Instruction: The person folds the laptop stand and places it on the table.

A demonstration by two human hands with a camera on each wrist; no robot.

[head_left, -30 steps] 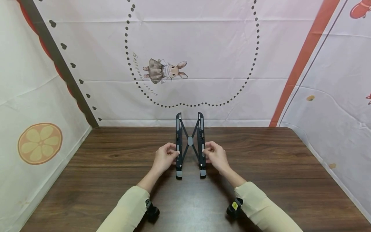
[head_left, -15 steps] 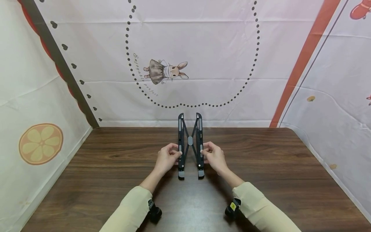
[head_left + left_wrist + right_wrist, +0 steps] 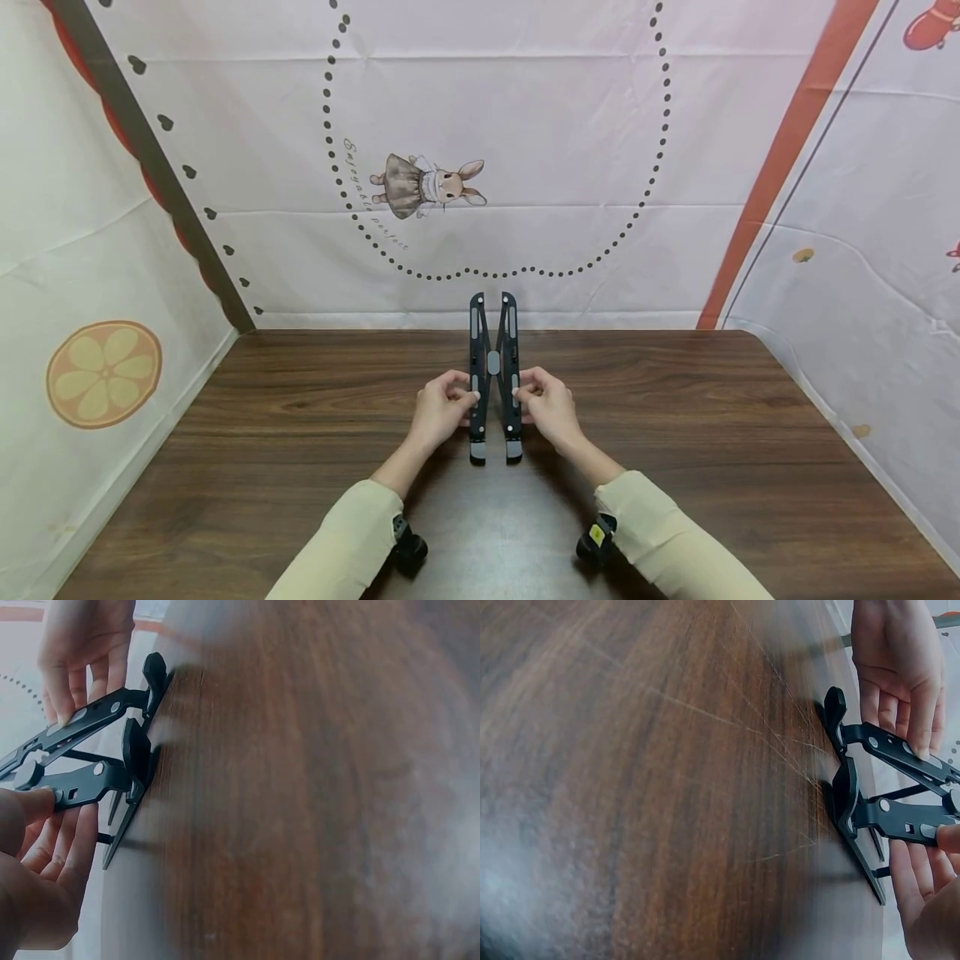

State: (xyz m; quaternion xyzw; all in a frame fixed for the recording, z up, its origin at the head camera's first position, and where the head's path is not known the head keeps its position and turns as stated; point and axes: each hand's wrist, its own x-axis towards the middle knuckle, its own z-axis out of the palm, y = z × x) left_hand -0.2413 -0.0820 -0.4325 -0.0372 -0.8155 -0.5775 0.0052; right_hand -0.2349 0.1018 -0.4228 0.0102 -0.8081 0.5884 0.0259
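Observation:
A black folding laptop stand [image 3: 477, 342] stands on the table between both hands, its two long arms close together and joined by a narrow X with a grey oval hub [image 3: 493, 362]. My left hand [image 3: 441, 408] pinches the left arm near its lower half, thumb on top and fingers beneath. On the other side my right hand [image 3: 551, 408] pinches the right arm the same way. Hooked lips with grey pads show at the near ends. In the left wrist view the stand's arms [image 3: 82, 784] slope up from base bars resting on the table.
The brown wood-grain table [image 3: 300, 467] spreads around the stand. A white printed cloth [image 3: 570, 150] hangs behind the table's back edge, with more cloth along both sides. Each wrist wears a small black camera [image 3: 410, 550] close to the tabletop.
Both hands have moved inward, bringing the stand's two arms nearer each other. The X between them has narrowed, and both hands keep their hold.

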